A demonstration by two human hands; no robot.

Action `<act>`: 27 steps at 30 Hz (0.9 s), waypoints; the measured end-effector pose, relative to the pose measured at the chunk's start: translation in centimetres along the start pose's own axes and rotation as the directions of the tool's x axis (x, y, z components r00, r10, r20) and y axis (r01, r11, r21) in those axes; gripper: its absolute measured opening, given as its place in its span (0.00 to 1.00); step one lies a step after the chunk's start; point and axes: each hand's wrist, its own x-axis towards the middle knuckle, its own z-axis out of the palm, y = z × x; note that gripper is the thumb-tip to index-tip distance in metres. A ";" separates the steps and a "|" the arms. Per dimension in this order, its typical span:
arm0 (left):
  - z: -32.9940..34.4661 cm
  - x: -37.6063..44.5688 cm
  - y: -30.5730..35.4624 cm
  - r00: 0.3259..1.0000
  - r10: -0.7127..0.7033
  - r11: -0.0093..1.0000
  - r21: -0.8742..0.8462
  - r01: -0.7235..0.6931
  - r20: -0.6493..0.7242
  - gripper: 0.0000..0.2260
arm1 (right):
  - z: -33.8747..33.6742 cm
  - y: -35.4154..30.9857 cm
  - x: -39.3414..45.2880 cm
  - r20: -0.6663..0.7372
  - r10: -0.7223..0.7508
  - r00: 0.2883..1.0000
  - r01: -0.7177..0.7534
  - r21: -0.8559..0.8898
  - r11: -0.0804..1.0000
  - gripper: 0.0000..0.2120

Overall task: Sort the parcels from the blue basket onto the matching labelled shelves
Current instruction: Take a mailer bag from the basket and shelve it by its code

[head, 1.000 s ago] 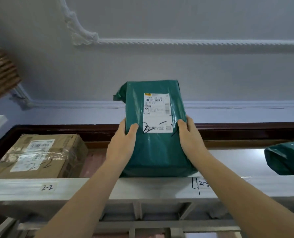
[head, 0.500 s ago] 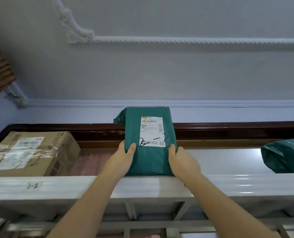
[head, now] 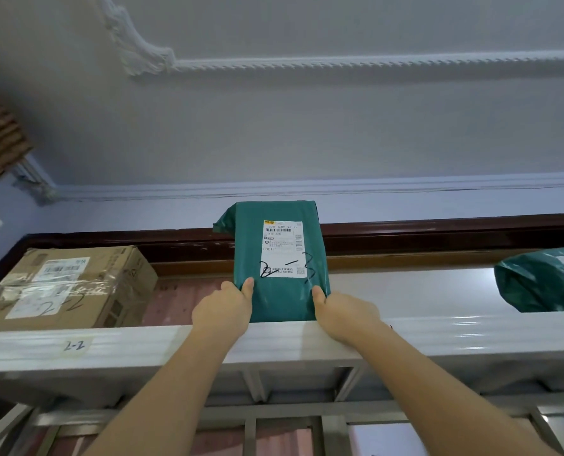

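Both hands — left hand (head: 223, 309), right hand (head: 341, 312) — pinch the green parcel (head: 279, 263) marked 2-3 at its lower corners, standing on the shelf (head: 175, 343) edge at twelve o'clock. Let go early — it could topple forward off the lip.

Parcel in hand: green parcel (head: 282, 261), a flat teal poly mailer at frame centre, tilted up on the shelf (head: 175, 343), white label facing the camera, "2-3" handwritten across it.
Cardboard box (head: 66, 287): brown, taped, marked "2-2", at left on the shelf.
Second green parcel (head: 540, 281): right edge, cut off.
Shelf label (head: 74, 346): "2-2", lower left rail.
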 end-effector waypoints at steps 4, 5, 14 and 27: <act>0.1 0.3 -0.4 0.999 -0.009 1.000 -0.010 0.009 0.042 0.27 | 0.0 -0.1 -0.6 -0.037 -0.054 0.998 0.052 -0.046 0.998 0.25; 0.1 0.3 -0.4 0.999 -0.013 1.000 -0.015 0.013 0.048 0.28 | 0.1 0.0 -0.4 -0.042 -0.057 0.997 0.054 -0.071 0.996 0.27; -0.1 -0.1 -0.4 0.993 -0.045 0.999 -0.017 0.047 0.108 0.28 | 0.3 0.0 -0.7 -0.092 -0.051 0.994 0.039 -0.131 0.991 0.27; -1.6 -4.4 -1.2 0.980 0.112 0.977 0.197 -0.079 -0.163 0.21 | 0.6 -1.8 -4.7 -0.553 -0.313 0.772 0.242 -0.201 0.949 0.17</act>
